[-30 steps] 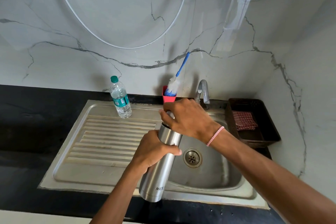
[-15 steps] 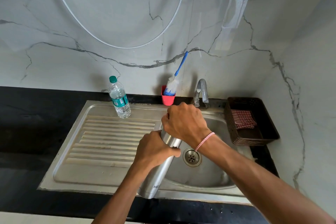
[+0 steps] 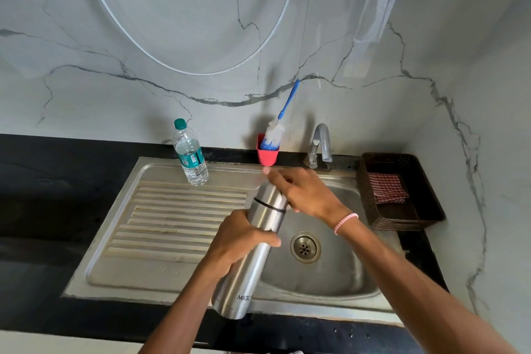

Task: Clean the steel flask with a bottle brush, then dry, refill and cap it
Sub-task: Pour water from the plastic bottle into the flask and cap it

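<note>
I hold a tall steel flask (image 3: pixel 247 276) tilted over the front edge of the sink. My left hand (image 3: pixel 238 241) grips its body around the middle. My right hand (image 3: pixel 307 193) is curled round the steel cap (image 3: pixel 268 195) at the top; a dark seam shows between cap and body. The bottle brush (image 3: pixel 274 135), white and blue bristles with a thin blue handle, stands in a red cup (image 3: pixel 267 156) against the wall behind the sink. A clear plastic water bottle (image 3: pixel 191 158) with a green lid stands at the back of the drainboard.
The steel sink basin (image 3: pixel 330 276) with its drain lies under my right forearm, with the ribbed drainboard (image 3: pixel 172 218) to its left. A tap (image 3: pixel 321 141) rises at the back. A brown basket (image 3: pixel 408 221) at the right holds a red checked cloth (image 3: pixel 386 191). Black counter surrounds the sink.
My right hand has turned on the cap and slid to its right side, so the cap and its seam now show. The flask stays in my left hand's grip.
</note>
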`<state>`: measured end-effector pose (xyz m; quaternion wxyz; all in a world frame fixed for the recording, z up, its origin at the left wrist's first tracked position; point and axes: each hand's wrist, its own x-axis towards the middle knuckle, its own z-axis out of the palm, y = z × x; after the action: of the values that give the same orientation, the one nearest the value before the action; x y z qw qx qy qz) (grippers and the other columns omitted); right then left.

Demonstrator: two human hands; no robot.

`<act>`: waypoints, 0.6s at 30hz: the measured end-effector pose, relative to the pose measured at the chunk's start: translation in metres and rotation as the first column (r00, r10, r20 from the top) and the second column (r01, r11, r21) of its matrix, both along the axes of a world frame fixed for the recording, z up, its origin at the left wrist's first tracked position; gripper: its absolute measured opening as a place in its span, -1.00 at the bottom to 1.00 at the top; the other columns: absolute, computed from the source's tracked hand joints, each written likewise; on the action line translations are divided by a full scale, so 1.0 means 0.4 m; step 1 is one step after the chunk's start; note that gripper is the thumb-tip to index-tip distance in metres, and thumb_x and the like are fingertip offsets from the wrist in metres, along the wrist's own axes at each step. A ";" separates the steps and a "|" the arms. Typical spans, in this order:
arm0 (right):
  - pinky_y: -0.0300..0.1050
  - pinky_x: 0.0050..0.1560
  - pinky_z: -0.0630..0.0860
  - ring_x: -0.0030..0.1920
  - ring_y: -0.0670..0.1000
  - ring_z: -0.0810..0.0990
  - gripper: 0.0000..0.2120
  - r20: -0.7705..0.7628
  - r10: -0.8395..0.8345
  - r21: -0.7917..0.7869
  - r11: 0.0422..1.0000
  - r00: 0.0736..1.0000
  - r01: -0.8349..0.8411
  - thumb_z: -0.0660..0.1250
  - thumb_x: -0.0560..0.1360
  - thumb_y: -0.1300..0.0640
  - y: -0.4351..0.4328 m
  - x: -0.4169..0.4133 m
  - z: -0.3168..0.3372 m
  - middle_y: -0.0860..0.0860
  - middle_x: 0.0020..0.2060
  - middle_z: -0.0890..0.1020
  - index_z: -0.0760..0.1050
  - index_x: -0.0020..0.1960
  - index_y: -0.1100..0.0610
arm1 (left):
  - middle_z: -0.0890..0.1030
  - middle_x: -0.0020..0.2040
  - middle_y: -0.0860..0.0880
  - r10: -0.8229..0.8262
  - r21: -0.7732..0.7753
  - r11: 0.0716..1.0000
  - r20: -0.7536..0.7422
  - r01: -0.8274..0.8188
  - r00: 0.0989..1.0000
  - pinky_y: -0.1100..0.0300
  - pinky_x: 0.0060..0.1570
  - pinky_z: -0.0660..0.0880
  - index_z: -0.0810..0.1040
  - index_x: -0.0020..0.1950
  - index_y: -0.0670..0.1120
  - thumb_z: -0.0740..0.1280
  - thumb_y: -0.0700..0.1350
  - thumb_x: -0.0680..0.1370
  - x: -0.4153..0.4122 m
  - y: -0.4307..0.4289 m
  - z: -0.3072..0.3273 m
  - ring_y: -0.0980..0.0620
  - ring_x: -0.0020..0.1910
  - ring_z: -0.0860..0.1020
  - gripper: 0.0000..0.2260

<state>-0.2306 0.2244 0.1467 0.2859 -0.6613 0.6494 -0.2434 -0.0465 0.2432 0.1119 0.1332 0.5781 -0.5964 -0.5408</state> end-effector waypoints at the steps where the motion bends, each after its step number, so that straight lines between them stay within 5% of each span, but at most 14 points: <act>1: 0.01 -0.22 0.50 -0.49 -0.06 0.44 -0.34 0.077 -0.036 -0.046 0.998 0.996 0.040 0.08 0.59 -0.42 0.007 0.003 -0.006 -0.03 -0.53 0.45 0.41 -0.32 0.13 | 0.75 -0.16 -0.06 0.010 0.037 0.999 -0.089 -0.006 0.996 -0.16 0.10 0.65 0.71 -0.07 -0.05 0.65 0.01 0.15 0.008 -0.005 -0.001 -0.11 -0.12 0.73 -0.60; 5: -0.17 -0.29 0.35 -0.46 -0.12 0.35 -0.51 0.268 -0.122 -0.136 0.977 0.956 0.162 0.13 0.54 -0.46 0.020 0.034 -0.021 -0.08 -0.54 0.40 0.42 -0.35 -0.13 | 0.74 -0.08 -0.22 0.010 0.083 0.996 -0.356 0.021 0.934 -0.25 0.15 0.63 0.69 0.01 -0.11 0.63 0.30 0.24 0.004 -0.002 0.012 -0.19 -0.11 0.72 -0.42; 9: -0.25 -0.30 0.35 -0.44 -0.17 0.42 -0.48 0.419 -0.148 -0.141 0.964 0.896 0.225 0.19 0.45 -0.51 0.031 0.046 -0.031 -0.18 -0.49 0.48 0.57 -0.03 -0.08 | 0.73 -0.08 -0.27 0.021 0.090 0.996 -0.429 0.019 0.903 0.04 -0.14 0.64 0.67 0.04 -0.18 0.36 0.64 0.17 -0.013 0.004 0.024 -0.16 -0.16 0.73 -0.07; 12: -0.20 -0.17 0.55 -0.25 -0.16 0.61 -0.44 0.495 -0.145 -0.122 0.965 0.857 0.233 0.37 0.34 -0.43 0.045 0.056 -0.045 -0.16 -0.24 0.66 0.53 0.11 -0.04 | 0.74 -0.05 -0.20 0.029 0.096 0.995 -0.458 0.017 0.889 -0.05 -0.04 0.62 0.66 0.15 -0.12 0.27 0.67 0.22 -0.015 0.000 0.023 -0.14 -0.13 0.73 -0.05; 14: 0.03 -0.08 0.66 -0.11 -0.08 0.69 -0.37 0.567 -0.110 -0.091 0.977 0.816 0.195 0.49 0.29 -0.33 0.057 0.065 -0.063 -0.11 -0.08 0.70 0.49 0.23 -0.03 | 0.72 -0.05 -0.23 0.039 0.090 0.996 -0.488 0.006 0.872 -0.23 0.02 0.63 0.67 0.18 -0.03 0.29 0.65 0.24 -0.016 -0.004 0.024 -0.14 -0.14 0.71 -0.13; 18: 0.09 0.15 0.61 0.14 -0.01 0.66 -0.06 0.627 0.006 -0.109 0.991 0.779 0.080 0.64 0.10 -0.33 0.076 0.071 -0.110 -0.08 0.13 0.67 0.39 0.37 -0.07 | 0.70 0.12 -0.29 0.064 0.116 0.993 -0.568 0.002 0.821 -0.28 0.10 0.61 0.71 0.16 0.08 0.33 0.66 0.17 -0.015 -0.008 0.029 -0.34 0.01 0.69 -0.16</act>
<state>-0.2021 0.2548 0.1028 0.4366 -0.5473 0.5134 -0.4963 -0.0524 0.2402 0.1235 0.2818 0.4061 -0.4887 -0.7189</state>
